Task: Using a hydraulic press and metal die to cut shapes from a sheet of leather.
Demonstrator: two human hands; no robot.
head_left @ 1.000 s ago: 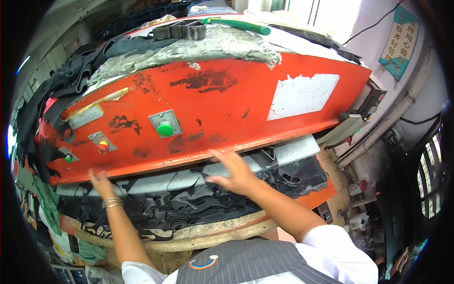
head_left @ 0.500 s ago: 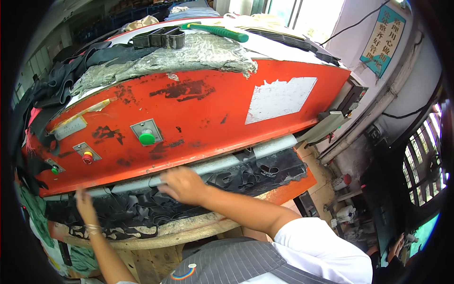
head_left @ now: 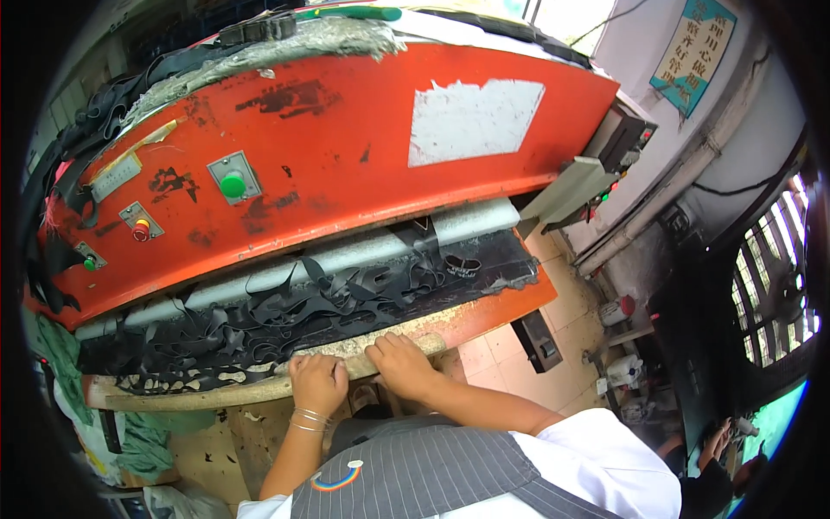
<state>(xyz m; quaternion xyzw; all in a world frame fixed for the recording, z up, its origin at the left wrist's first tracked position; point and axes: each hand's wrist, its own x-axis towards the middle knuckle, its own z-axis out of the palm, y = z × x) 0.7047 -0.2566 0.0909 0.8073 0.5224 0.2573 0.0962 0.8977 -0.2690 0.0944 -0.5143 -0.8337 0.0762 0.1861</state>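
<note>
My left hand [head_left: 317,383], with thin bangles at the wrist, is closed over the worn, pale front edge [head_left: 207,398] of a red press's bed. Just right of it, my right hand [head_left: 400,366] curls its fingers over the same edge. Tangled black scraps of thin sheet material [head_left: 233,324] cover the black bed ahead of my hands. Toward the bed's right end lies a small dark loop-shaped cutting die [head_left: 461,265], apart from both hands. Behind the scraps runs a white bar [head_left: 475,223] under the red housing [head_left: 346,138].
The housing carries a large green button [head_left: 232,184], a red stop button [head_left: 141,229] and a smaller green one [head_left: 90,262]. On top lie grey ragged sheeting [head_left: 285,52] and a green-handled tool [head_left: 354,13]. Another person's hand [head_left: 716,443] shows at far right.
Both hands have come back from above the scraps to the bed's front edge, with the right hand also moving rightward. The view has tilted down, showing more of the bed.
</note>
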